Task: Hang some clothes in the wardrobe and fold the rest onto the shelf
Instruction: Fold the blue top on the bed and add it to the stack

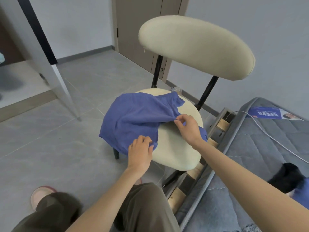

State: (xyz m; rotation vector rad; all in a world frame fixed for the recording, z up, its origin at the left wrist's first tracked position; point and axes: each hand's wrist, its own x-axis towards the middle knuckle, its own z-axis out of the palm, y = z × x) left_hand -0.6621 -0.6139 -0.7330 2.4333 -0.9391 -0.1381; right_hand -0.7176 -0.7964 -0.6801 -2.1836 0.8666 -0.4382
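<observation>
head view: blue shorts [133, 118] lie spread over the left and back of the cream chair seat [177, 151], hanging off its left edge. left hand [140, 151] grips the near hem; right hand [187, 126] pinches the fabric near the seat's right edge.

text log | blue label [265, 113] on the grey mattress [267, 148] | large white characters, upside down to the camera (too blurred to read) | thin line of small white print along one edge, illegible | small red mark at one corner, illegible | nothing else lettered can be read
</observation>
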